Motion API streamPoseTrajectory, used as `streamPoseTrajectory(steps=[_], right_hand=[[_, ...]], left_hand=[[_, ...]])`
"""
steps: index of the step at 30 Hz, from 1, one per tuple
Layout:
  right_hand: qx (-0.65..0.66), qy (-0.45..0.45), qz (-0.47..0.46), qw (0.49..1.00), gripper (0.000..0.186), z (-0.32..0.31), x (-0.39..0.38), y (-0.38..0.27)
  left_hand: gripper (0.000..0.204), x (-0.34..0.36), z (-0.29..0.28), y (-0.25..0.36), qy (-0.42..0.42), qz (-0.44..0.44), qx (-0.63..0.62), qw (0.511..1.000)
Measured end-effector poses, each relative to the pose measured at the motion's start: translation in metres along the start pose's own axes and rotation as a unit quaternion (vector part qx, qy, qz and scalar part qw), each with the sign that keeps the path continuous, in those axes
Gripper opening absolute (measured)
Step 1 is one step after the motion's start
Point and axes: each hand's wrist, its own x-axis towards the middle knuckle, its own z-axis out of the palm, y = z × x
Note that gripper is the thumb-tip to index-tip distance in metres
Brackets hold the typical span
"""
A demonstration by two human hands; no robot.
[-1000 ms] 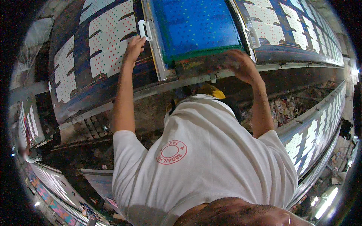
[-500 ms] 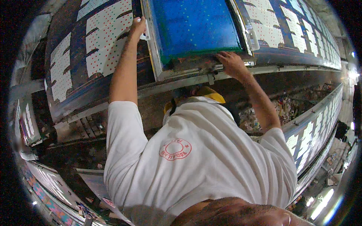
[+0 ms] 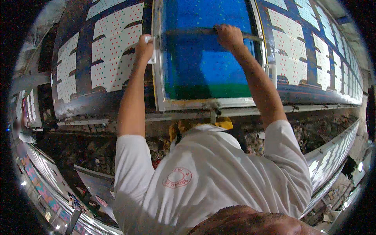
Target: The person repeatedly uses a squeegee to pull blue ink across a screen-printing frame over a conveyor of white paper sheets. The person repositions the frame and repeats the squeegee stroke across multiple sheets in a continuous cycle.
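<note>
A screen printing frame (image 3: pixel 205 102) with blue mesh (image 3: pixel 192 62) and a green band of ink along its near end (image 3: pixel 190 91) lies on the long dark printing table. My left hand (image 3: pixel 144 47) grips the white handle (image 3: pixel 152 55) on the frame's left side. My right hand (image 3: pixel 230 36) is closed on a long dark squeegee (image 3: pixel 184 31), which lies crosswise over the upper part of the mesh. A second white handle (image 3: pixel 273 76) is on the frame's right side.
White cut pieces printed with coloured dots (image 3: pixel 113 51) cover the table to left and right (image 3: pixel 290 51). A rail (image 3: pixel 305 107) runs along its near edge, with scraps (image 3: pixel 297 133) below. More tables with cut pieces (image 3: pixel 329 149) stand behind me on both sides.
My right hand has gone from the frame's near end up over the mesh, now with the squeegee, leaving the green band near me. The frame appears lower and straighter in view.
</note>
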Motion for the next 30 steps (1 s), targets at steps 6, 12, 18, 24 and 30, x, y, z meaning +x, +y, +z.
streamPoseTrajectory(steps=[6, 12, 18, 24, 30], right_hand=[[-0.028, 0.071, -0.015, 0.997, 0.024, 0.011, 0.155, 0.057], [-0.004, 0.052, -0.002, 0.999, 0.026, 0.030, 0.224, 0.079], [0.026, 0.067, -0.024, 0.997, 0.025, 0.026, 0.183, 0.069], [0.002, 0.026, -0.016, 1.000, 0.028, -0.019, 0.232, 0.101], [0.003, 0.060, -0.058, 0.997, 0.032, -0.008, 0.272, 0.130]], left_hand=[[0.033, -0.015, -0.012, 0.016, -0.007, -0.031, -0.002, 0.999], [0.031, -0.022, -0.022, 0.041, -0.040, -0.138, -0.030, 0.989], [0.029, -0.023, -0.023, 0.043, -0.048, -0.166, -0.044, 0.984], [0.030, -0.022, -0.015, 0.021, 0.010, -0.052, 0.019, 0.998], [0.033, -0.021, -0.017, 0.020, -0.001, -0.049, 0.024, 0.999]])
